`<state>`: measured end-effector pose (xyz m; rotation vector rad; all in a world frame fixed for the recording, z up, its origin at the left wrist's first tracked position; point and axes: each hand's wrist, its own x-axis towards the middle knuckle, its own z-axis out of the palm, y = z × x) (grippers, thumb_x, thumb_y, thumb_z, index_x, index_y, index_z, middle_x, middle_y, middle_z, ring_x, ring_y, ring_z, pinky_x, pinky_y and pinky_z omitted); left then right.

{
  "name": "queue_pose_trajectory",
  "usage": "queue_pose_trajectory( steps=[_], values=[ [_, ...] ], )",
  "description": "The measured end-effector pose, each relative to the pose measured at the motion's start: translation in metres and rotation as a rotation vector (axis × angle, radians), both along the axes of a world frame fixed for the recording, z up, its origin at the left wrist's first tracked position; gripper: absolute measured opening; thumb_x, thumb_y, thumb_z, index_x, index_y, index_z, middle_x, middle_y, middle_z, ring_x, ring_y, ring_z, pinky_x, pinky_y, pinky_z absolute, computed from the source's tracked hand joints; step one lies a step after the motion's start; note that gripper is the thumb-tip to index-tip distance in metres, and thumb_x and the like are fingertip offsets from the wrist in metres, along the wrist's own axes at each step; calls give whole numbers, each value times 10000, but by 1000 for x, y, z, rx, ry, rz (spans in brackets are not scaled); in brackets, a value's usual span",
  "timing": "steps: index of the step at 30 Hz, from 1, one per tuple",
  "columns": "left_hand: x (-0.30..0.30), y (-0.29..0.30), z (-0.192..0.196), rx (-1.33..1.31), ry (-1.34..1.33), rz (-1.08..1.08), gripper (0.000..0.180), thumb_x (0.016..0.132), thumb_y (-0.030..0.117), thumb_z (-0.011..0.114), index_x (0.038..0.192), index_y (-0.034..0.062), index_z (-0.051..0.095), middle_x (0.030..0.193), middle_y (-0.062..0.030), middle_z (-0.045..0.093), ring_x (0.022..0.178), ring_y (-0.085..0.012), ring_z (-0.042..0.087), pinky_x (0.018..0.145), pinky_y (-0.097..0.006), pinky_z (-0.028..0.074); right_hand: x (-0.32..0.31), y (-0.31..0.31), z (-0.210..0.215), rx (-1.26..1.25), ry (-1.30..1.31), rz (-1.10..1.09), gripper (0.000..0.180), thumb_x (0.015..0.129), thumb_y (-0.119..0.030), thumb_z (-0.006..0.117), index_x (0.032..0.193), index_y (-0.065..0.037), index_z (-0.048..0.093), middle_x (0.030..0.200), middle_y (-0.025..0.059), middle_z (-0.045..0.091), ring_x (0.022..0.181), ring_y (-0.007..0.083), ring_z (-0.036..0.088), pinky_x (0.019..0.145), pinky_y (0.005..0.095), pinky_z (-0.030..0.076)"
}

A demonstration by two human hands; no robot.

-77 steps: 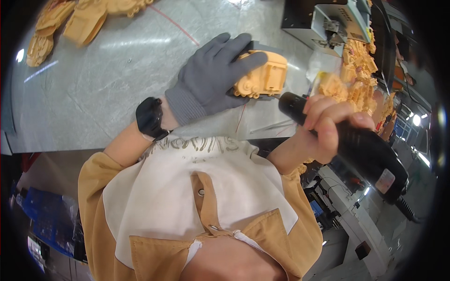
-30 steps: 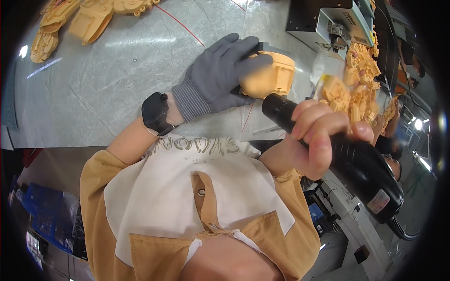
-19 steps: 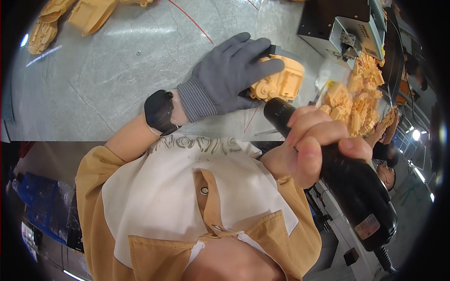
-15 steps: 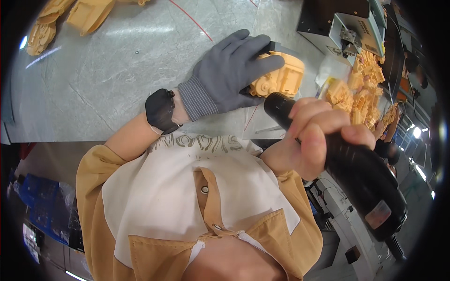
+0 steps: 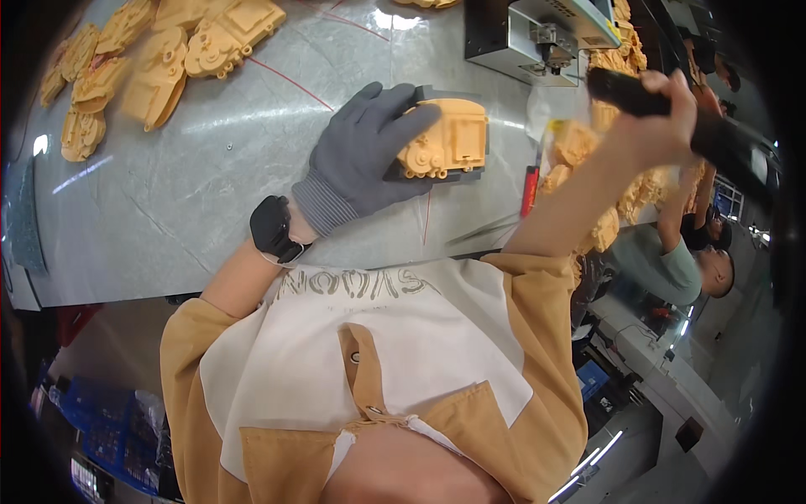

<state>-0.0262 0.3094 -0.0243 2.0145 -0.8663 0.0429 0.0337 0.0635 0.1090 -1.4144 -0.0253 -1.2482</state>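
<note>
My left hand point(image 5: 361, 151), in a grey knit glove, is closed on an orange plastic housing point(image 5: 462, 139), its thumb over the near-left part. The housing lies flat in a dark block-like holder point(image 5: 470, 177) on the table. At the far right my bare right hand point(image 5: 672, 126) grips a black power screwdriver point(image 5: 630, 91), its front end pointing left near a metal box-shaped screw feeder point(image 5: 550, 50). The tool is smeared by motion, and its bit is hard to make out.
Several orange housings point(image 5: 155, 80) lie at the far left of the grey table point(image 5: 210, 210). More orange parts point(image 5: 575, 143) are heaped at the right under my right forearm. A red object point(image 5: 530, 191) lies near them. Another person point(image 5: 680, 265) is at the right.
My right hand has carried the screwdriver up and away from the housing toward the feeder. My left hand still holds the housing. The view has shifted, showing more housings at left.
</note>
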Motion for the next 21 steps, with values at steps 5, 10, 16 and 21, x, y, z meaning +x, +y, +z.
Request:
queue_pose_trajectory(
  steps=[5,10,16,21],
  values=[
    [0,-1,-1,-23,-8,4,813,572,277,798,1264,107,405,1247,-145,444,1118,-331,457,1014,-446,338,32,-8,-22,-45,145,35,397,604,126,570,975,41,458,583,104,513,453,188,511,467,304,459],
    [4,-1,-6,-30,-5,7,849,576,277,796,1285,97,365,1258,-125,449,1120,-316,461,1024,-450,327,-30,18,-21,147,190,301,413,650,89,583,1030,-24,467,589,67,502,431,159,467,461,304,425],
    [1,2,-4,-55,3,14,834,595,327,779,1288,101,374,1253,-136,456,1126,-310,461,1027,-455,321,-80,80,-21,-99,68,609,443,764,20,452,1176,-10,291,606,92,454,465,179,474,522,355,465],
    [2,6,-2,-112,5,23,773,623,368,752,1266,100,416,1253,-147,457,1132,-313,460,1020,-469,320,-74,95,-22,45,147,699,453,747,14,438,1180,-13,309,601,88,436,456,181,460,531,362,460]
  ],
)
